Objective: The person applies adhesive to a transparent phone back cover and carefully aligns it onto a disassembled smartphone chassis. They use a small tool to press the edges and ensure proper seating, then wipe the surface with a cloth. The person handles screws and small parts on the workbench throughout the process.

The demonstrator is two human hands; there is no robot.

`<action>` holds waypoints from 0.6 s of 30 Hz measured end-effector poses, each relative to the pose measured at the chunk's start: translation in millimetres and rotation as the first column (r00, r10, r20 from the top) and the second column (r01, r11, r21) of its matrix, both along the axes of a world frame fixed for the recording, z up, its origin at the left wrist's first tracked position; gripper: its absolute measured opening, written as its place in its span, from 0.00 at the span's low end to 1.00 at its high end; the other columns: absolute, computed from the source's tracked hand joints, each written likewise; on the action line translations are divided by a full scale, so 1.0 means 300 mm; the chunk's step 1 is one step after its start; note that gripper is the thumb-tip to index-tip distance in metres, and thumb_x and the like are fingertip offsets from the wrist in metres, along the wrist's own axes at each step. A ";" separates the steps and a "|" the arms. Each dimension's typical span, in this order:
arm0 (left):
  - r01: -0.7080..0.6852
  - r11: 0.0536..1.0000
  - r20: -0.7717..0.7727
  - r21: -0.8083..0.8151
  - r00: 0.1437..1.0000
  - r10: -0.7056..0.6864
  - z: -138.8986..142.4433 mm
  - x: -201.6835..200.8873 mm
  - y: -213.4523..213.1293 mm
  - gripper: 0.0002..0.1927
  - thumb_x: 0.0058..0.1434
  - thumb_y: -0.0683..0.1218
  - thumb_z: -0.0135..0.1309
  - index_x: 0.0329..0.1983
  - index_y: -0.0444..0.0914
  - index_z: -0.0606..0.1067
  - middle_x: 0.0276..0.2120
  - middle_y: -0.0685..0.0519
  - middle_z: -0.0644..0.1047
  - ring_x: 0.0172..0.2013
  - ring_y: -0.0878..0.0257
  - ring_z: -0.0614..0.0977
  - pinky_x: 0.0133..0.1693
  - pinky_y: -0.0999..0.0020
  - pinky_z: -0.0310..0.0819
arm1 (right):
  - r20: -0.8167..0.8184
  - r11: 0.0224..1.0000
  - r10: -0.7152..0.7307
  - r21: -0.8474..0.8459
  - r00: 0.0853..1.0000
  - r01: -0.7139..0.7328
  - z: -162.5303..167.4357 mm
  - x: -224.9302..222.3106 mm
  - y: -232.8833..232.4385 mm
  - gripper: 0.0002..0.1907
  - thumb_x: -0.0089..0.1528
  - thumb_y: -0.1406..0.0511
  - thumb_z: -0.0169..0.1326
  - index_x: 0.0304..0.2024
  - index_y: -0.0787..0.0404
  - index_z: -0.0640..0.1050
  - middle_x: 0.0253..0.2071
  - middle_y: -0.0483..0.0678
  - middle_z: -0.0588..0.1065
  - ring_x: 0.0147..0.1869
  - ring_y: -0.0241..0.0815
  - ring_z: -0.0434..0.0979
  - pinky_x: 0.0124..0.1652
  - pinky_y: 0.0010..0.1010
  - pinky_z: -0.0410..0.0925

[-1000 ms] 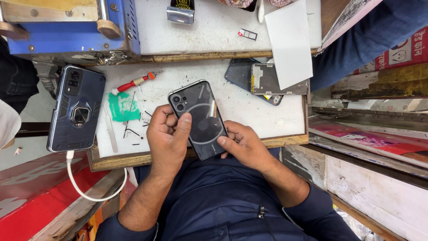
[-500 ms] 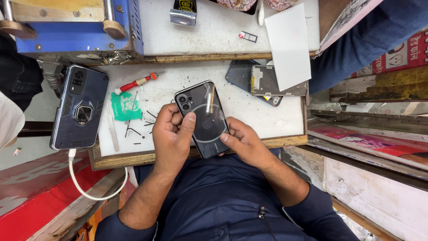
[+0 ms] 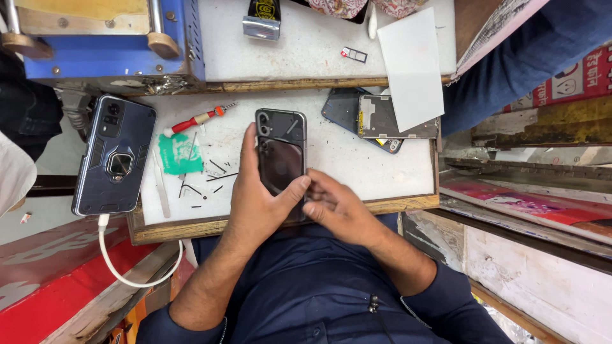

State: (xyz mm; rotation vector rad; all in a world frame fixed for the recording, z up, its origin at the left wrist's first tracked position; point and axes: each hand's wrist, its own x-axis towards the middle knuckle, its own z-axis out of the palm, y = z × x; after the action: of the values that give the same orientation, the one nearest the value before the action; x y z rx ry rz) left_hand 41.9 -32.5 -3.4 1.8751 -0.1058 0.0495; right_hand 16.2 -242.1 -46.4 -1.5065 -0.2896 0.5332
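Observation:
A black phone [image 3: 280, 150] with a glossy back and two camera lenses lies back up over the white worktop [image 3: 344, 165], near its front edge. My left hand [image 3: 255, 197] grips it from the left side, thumb across its lower back and index finger stretched along its left edge. My right hand [image 3: 338, 210] touches the phone's lower right corner with pinched fingertips; whether they hold anything small I cannot tell. The phone's bottom end is hidden under my hands.
A red-handled screwdriver [image 3: 194, 120], a green sticker [image 3: 180, 153] and several small dark parts lie left of the phone. A phone in a ringed case [image 3: 115, 156] with a white cable [image 3: 127, 267] sits far left. An opened phone [image 3: 376, 118] and white sheet [image 3: 411, 67] lie right. A person's blue sleeve [image 3: 535, 57] is top right.
The phone has turned from tilted to nearly upright in the view. My left index finger has stretched along its left edge, and my right fingertips have moved to its lower right corner.

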 end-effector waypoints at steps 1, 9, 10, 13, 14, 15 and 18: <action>-0.003 0.996 -0.085 -0.090 0.996 -0.004 0.004 0.006 0.004 0.54 0.57 0.45 0.67 0.77 0.29 0.46 0.61 0.37 0.71 0.58 0.56 0.77 0.58 0.63 0.72 | -0.045 0.997 0.044 0.066 0.998 -0.041 0.007 -0.001 0.009 0.38 0.70 0.62 0.55 0.76 0.68 0.54 0.65 0.54 0.69 0.66 0.43 0.72 0.64 0.33 0.68; -0.135 0.831 -0.362 -0.539 0.928 -0.084 0.019 0.030 0.147 0.53 0.57 0.43 0.63 0.80 0.33 0.47 0.64 0.41 0.68 0.63 0.56 0.73 0.64 0.63 0.66 | -0.127 0.991 0.135 0.035 0.983 -0.132 0.091 0.086 0.028 0.21 0.72 0.66 0.48 0.67 0.65 0.71 0.65 0.54 0.75 0.66 0.44 0.78 0.61 0.34 0.75; -0.148 0.831 -0.373 -0.537 0.925 -0.076 0.019 0.030 0.164 0.53 0.56 0.43 0.63 0.80 0.34 0.47 0.64 0.40 0.68 0.62 0.55 0.73 0.64 0.62 0.66 | -0.181 0.991 0.135 0.017 0.974 -0.134 0.094 0.116 0.022 0.20 0.71 0.67 0.48 0.66 0.65 0.71 0.63 0.53 0.75 0.65 0.44 0.78 0.61 0.34 0.75; -0.175 0.832 -0.380 -0.526 0.924 -0.046 0.029 0.021 0.209 0.53 0.56 0.42 0.62 0.80 0.34 0.48 0.65 0.38 0.67 0.64 0.53 0.71 0.65 0.59 0.65 | -0.107 0.995 0.017 -0.093 0.994 -0.027 0.098 0.190 0.017 0.18 0.71 0.69 0.47 0.63 0.64 0.73 0.62 0.53 0.75 0.63 0.43 0.78 0.59 0.34 0.74; -0.164 0.837 -0.364 -0.522 0.930 -0.044 0.034 0.018 0.217 0.52 0.57 0.42 0.62 0.80 0.34 0.48 0.68 0.38 0.66 0.67 0.53 0.70 0.67 0.59 0.62 | 0.087 0.984 -0.098 -0.143 0.991 0.110 0.099 0.202 0.025 0.17 0.71 0.70 0.48 0.62 0.65 0.73 0.63 0.53 0.75 0.62 0.43 0.77 0.59 0.34 0.73; -0.149 0.843 -0.342 -0.517 0.939 -0.043 0.039 0.021 0.224 0.52 0.58 0.42 0.62 0.80 0.33 0.48 0.70 0.38 0.64 0.70 0.53 0.68 0.69 0.59 0.60 | 0.286 0.954 -0.201 -0.161 0.937 0.254 0.102 0.212 0.033 0.16 0.72 0.70 0.48 0.62 0.66 0.74 0.64 0.54 0.75 0.62 0.43 0.77 0.59 0.34 0.72; -0.148 0.832 -0.326 -0.534 0.944 -0.042 0.059 0.010 0.229 0.52 0.57 0.42 0.61 0.80 0.33 0.48 0.69 0.38 0.65 0.68 0.52 0.69 0.68 0.58 0.62 | -0.056 0.979 -0.192 -0.085 0.980 0.187 0.125 0.218 0.062 0.14 0.72 0.69 0.48 0.58 0.63 0.77 0.58 0.57 0.78 0.63 0.50 0.80 0.62 0.39 0.74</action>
State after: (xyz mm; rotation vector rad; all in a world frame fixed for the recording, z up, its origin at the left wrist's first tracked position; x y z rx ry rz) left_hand 44.8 36.1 14.2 1.2772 0.1781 -0.1777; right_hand 81.6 -223.5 -8.8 -1.5714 -0.0739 0.4439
